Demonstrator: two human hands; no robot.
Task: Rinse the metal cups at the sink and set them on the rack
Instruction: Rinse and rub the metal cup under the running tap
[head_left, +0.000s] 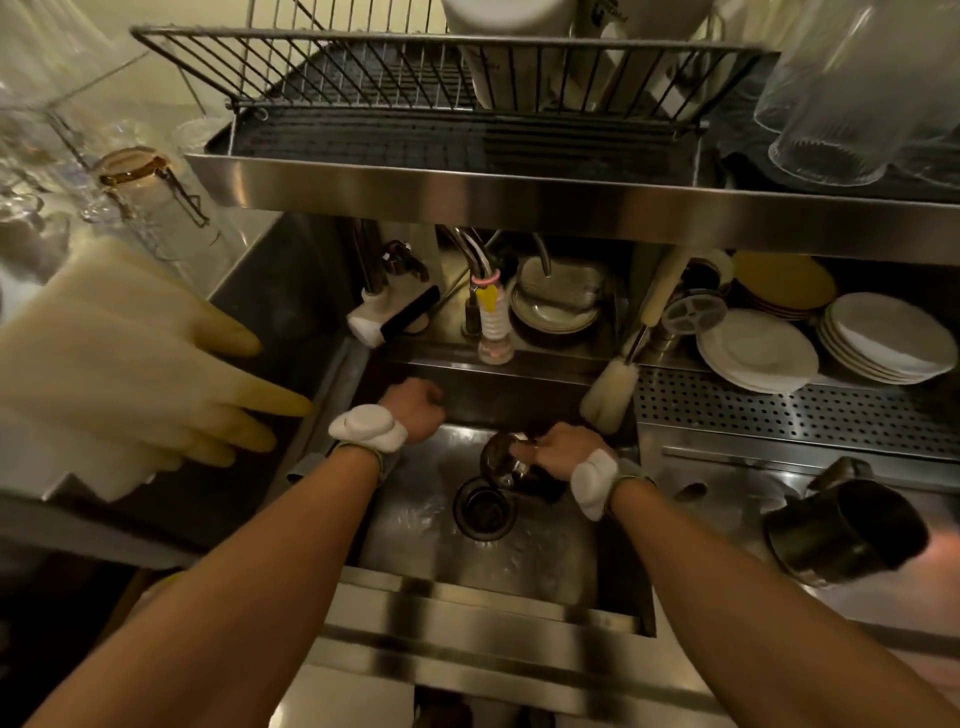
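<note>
I see wire rack (363, 67) up top, sink (519, 561) below. Second cup (841, 535) lies tipped on the right counter. Left hand (418, 410) at the basin's back-left, fingers curled; can't tell if it holds anything. Right hand (558, 447) wraps the metal cup (501, 460), just above the drain (480, 506).

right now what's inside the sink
The right hand grips a cup by the drain; the left hand is curled at the back. The sink floor under cup and hands is covered.
</note>
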